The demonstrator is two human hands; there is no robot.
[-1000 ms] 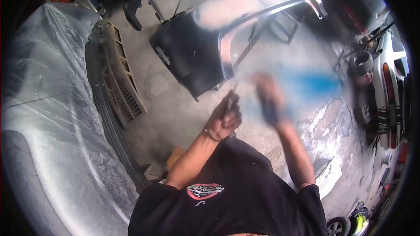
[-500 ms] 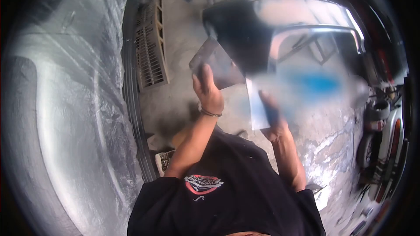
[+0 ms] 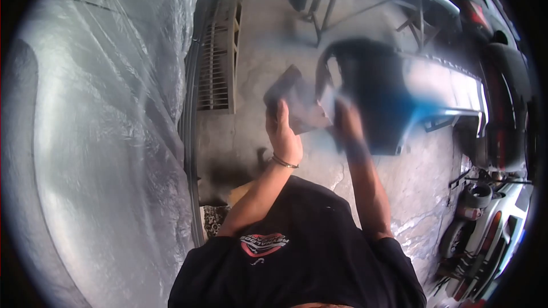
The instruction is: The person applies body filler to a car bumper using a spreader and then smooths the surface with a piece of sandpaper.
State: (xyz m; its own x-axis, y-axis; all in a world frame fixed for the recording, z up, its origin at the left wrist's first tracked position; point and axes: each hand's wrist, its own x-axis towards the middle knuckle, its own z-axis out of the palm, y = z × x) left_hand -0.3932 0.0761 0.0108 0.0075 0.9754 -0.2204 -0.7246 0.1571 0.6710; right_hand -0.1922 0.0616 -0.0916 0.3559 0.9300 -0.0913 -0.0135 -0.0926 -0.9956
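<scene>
My left hand (image 3: 285, 137), with a bracelet at its wrist, grips a flat grey-brown sheet (image 3: 297, 100) by its lower left side, thumb laid over the face. My right hand (image 3: 349, 125) is smeared by motion just right of that sheet. Between the two hands a pale sheet (image 3: 329, 100) shows at the right hand's fingers, its edge overlapping the grey-brown one in this view. Beyond the right hand stands a dark car body panel (image 3: 371, 74) with a whitish stretch along its right part.
Plastic sheeting (image 3: 114, 137) covers a large shape on the left. A slatted frame (image 3: 216, 74) leans beside it. Metal stand legs (image 3: 322, 14) rise at the top. Car parts, including a tail-light piece (image 3: 491, 228), line the right side of the concrete floor (image 3: 257, 40).
The view has shifted, so the car panel sits lower and the slatted frame further right. My right hand with the pale sheet has moved up and closer to the left hand's sheet.
</scene>
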